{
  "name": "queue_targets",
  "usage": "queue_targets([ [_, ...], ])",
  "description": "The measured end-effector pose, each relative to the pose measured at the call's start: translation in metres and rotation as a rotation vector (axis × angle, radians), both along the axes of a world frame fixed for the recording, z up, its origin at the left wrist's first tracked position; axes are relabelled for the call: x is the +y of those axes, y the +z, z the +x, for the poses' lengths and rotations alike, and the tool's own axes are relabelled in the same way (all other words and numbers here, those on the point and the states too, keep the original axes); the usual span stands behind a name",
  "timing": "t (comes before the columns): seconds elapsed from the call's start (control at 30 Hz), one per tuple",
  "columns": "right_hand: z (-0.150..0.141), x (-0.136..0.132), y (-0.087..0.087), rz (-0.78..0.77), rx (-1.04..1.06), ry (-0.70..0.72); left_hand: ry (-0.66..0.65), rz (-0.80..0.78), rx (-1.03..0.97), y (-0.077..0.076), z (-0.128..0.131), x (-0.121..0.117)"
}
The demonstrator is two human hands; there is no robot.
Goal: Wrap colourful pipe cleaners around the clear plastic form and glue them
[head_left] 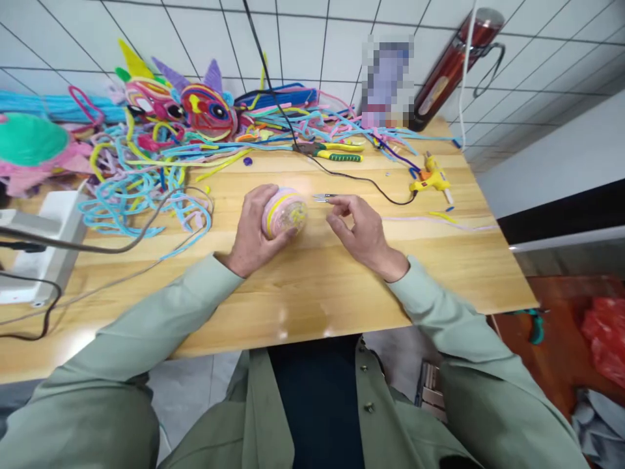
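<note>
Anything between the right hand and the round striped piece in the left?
Yes: snips, by the right hand, poke into the gap toward the striped piece in the left hand. Can't tell if they're held. Nothing else visible intervenes.

round piece (287,215): partly hidden by left fingers (258,203) | power strip (49,270): cut off | wall-side object (388,78): pixelated

A white wall (303,39) with dark grid lines fills the top. Across the middle, a wooden table (312,293) reflects light. Grey floor (195,381) shows lower left.

Right hand (359,234): room nearside, cord (342,174) (black) blocking beyond.
</note>
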State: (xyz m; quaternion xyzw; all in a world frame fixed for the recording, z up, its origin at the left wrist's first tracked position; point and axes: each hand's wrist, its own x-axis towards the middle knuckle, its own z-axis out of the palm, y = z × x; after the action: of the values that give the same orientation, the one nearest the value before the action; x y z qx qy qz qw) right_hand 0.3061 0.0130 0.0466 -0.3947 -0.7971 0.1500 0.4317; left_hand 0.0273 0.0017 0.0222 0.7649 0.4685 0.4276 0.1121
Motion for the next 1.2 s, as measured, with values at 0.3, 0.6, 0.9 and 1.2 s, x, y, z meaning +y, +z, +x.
queue_targets([
  [0.3,-0.009,0.004,-0.039,-0.075,0.017,0.084,0.091,-0.009,-0.042,-0.005,-0.001,0.002],
  [0.6,-0.003,0.009,-0.043,-0.127,0.071,0.047,0.139,-0.018,-0.08,-0.01,-0.002,0.006],
  [0.9,-0.002,0.008,-0.042,-0.218,0.07,0.099,0.132,0.011,-0.055,-0.011,-0.001,0.004],
  [1.2,0.0,0.001,-0.034,-0.379,0.039,0.123,0.113,0.008,-0.079,-0.003,-0.001,-0.004],
])
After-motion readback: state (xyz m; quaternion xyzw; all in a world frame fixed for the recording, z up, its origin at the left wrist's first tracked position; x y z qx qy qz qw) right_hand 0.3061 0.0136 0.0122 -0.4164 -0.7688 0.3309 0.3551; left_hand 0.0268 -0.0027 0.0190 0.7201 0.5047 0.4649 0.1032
